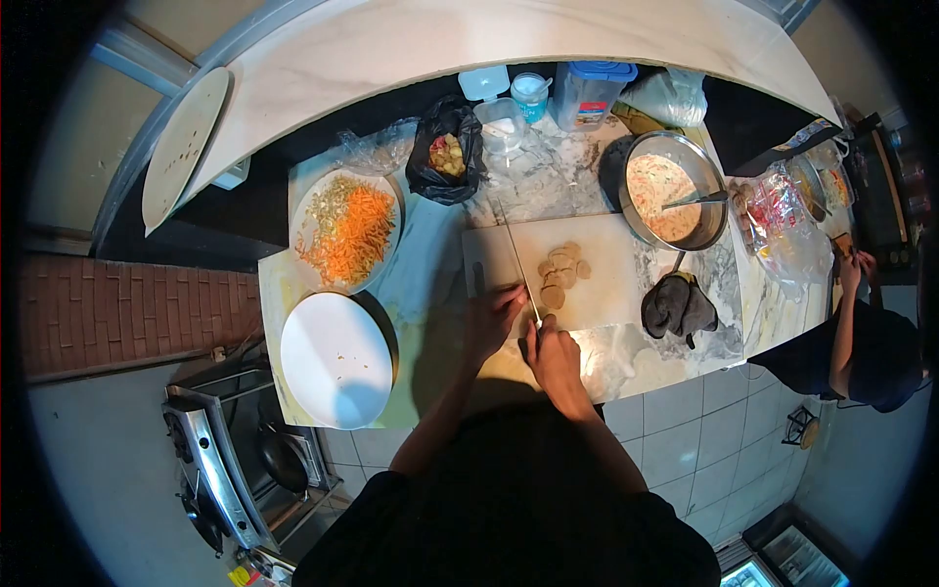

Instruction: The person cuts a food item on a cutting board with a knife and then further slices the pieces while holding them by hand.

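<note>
My right hand [556,360] is wrapped round the handle of a long kitchen knife [515,249], its blade pointing away from me across a white cutting board [611,254]. Just left of the blade, my left hand [494,321] has its fingers curled together close to the knife. Whatever those fingers hold, if anything, is hidden. Thin brownish round slices [559,274] lie overlapping in a small pile on the board, right of the blade.
Left stand a plate of shredded carrot and pale shreds [347,230] and a white plate with crumbs [337,362]. A batter pot with a ladle [675,186] and a dark cloth [677,308] lie right. Behind sits a black bag [445,152]. Another person [851,333] works far right.
</note>
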A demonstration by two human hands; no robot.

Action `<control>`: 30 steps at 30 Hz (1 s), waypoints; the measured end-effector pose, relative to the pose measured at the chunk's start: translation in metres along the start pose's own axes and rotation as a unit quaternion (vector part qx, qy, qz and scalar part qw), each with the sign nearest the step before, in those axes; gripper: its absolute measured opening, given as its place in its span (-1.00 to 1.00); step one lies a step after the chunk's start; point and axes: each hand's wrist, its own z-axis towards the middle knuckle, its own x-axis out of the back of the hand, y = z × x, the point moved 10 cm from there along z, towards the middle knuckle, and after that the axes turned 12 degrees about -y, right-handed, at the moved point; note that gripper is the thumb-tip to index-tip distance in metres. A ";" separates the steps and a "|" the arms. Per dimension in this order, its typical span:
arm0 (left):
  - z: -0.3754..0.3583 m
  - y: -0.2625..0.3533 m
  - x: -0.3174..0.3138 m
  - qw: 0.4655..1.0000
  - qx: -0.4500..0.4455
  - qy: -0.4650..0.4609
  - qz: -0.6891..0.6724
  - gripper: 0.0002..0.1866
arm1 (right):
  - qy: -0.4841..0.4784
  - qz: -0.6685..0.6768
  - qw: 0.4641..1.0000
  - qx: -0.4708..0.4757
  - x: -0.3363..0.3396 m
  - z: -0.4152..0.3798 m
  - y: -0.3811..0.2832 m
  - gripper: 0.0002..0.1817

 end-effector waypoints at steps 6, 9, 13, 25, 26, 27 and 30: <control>-0.001 0.019 0.003 0.999 -0.021 0.003 0.038 -0.75 | 0.002 -0.019 1.000 0.005 -0.001 0.000 -0.001 -0.73; 0.000 0.018 0.003 1.000 -0.013 -0.001 0.025 -0.76 | -0.012 -0.023 1.000 -0.005 -0.003 0.001 0.000 -0.71; -0.001 0.010 0.001 1.000 0.002 0.003 -0.004 -0.75 | -0.011 -0.013 1.000 -0.005 -0.004 0.000 0.001 -0.72; -0.001 0.022 0.001 1.000 -0.004 0.000 -0.022 -0.75 | 0.015 0.000 1.000 0.015 0.000 0.000 -0.001 -0.72; -0.001 0.022 0.001 1.000 -0.004 0.000 -0.022 -0.75 | 0.016 0.000 1.000 0.015 0.000 0.000 -0.001 -0.72; -0.001 0.021 0.000 1.000 -0.001 -0.006 -0.013 -0.75 | 0.009 -0.005 1.000 0.008 -0.001 0.000 0.000 -0.71; -0.001 0.015 -0.001 0.999 -0.021 0.007 -0.024 -0.75 | -0.001 -0.011 1.000 -0.001 -0.003 0.001 0.001 -0.70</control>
